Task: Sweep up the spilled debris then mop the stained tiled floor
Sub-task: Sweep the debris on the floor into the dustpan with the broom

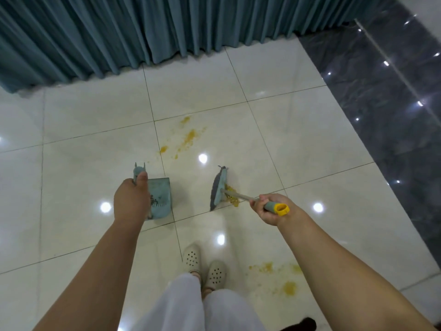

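Observation:
My left hand (pixel 130 201) grips the upright handle of a pale blue dustpan (pixel 159 197) that stands on the cream tiled floor (pixel 298 130). My right hand (pixel 270 209) grips the handle of a short broom, just below its yellow end cap (pixel 281 209). The broom head (pixel 218 188) rests on the floor to the right of the dustpan, with a small heap of yellow debris (pixel 232 198) against its right side. Another patch of yellow debris (pixel 186 137) lies scattered further ahead. More yellow debris (pixel 276 275) sits near my feet on the right.
A teal curtain (pixel 143 32) hangs down to the floor along the far side. A dark marble strip (pixel 386 96) borders the cream tiles on the right. My feet in white perforated shoes (pixel 202 266) stand just behind the tools.

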A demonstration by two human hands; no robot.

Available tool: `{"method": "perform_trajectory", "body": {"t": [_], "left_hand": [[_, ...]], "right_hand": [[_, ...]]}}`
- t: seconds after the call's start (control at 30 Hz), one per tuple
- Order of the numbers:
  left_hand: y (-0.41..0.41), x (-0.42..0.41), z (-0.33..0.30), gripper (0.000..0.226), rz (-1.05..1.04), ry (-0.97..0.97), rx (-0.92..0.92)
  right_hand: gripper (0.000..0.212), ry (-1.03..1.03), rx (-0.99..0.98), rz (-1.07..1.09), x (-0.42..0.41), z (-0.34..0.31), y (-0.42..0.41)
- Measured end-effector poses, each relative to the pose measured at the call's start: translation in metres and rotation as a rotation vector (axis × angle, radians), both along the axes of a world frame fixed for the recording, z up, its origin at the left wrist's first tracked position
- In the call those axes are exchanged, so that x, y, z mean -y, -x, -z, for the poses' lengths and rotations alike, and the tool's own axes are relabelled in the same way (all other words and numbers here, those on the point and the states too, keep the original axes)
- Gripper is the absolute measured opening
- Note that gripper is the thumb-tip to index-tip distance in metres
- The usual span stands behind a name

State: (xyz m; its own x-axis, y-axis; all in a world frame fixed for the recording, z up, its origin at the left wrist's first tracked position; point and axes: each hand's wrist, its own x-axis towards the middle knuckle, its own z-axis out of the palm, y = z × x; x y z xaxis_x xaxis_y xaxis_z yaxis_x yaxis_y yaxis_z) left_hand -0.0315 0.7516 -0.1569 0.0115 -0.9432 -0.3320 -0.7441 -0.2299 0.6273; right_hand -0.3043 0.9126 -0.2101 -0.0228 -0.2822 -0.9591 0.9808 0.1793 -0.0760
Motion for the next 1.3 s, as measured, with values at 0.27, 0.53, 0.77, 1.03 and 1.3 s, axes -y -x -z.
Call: {"method": "perform_trajectory", "body": {"t": [0.27,0.53,0.77,1.03,1.3], "left_hand": [[0.007,-0.023,-0.015,0.063,0.012,0.001,-0.118],[0.010,-0.038,-0.015,0.058,0.035,-0.048,-0.171],[0.012,-0.047,-0.009,0.050,0.078,-0.103,-0.199],[0.021,-0.050,-0.003,0.046,0.169,-0.173,-0.190],[0.026,-0.050,0.007,0.039,0.241,-0.264,-0.163]], "right_hand": [[0.011,0.004,-0.015,-0.069,-0.045,-0.017,0.008],[0.016,0.038,0.078,-0.151,-0.065,0.000,-0.021],[0.022,0.022,0.045,-0.232,-0.077,-0.008,-0.008],[0.036,0.040,0.051,-0.298,-0.066,-0.039,0.057],[0.013,-0.180,-0.490,-0.872,-0.002,-0.003,0.067]]}}
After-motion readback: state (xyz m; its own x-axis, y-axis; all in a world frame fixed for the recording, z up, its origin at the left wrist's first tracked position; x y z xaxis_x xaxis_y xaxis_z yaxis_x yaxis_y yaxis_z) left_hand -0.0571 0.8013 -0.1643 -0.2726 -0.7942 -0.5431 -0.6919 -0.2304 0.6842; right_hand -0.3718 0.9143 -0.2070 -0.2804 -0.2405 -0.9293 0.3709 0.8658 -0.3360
